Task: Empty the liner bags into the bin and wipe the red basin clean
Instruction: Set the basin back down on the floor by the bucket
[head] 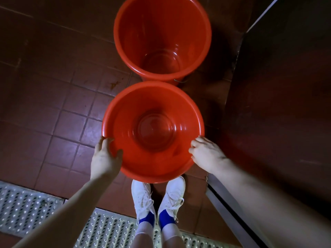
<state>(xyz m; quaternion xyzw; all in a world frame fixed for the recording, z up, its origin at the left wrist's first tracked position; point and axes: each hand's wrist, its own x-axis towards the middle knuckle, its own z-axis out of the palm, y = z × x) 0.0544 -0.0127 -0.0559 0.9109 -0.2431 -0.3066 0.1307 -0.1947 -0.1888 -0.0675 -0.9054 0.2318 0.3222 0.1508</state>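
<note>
I hold a round red basin (154, 111) level above the tiled floor, straight below my head. Its inside looks bare and glossy. My left hand (104, 156) grips the rim at the lower left, thumb over the edge. My right hand (206, 153) grips the rim at the lower right, fingers curled onto it. Just beyond the basin stands a taller red bucket-like bin (162, 33), upright on the floor, with nothing visible inside. No liner bags or cloth show in this view.
My white shoes (157, 197) stand under the basin's near edge. A perforated metal drain grate (53, 212) runs across the floor behind my feet. A dark metal cabinet or door (279, 86) closes off the right side. Brown floor tiles (53, 104) spread to the left.
</note>
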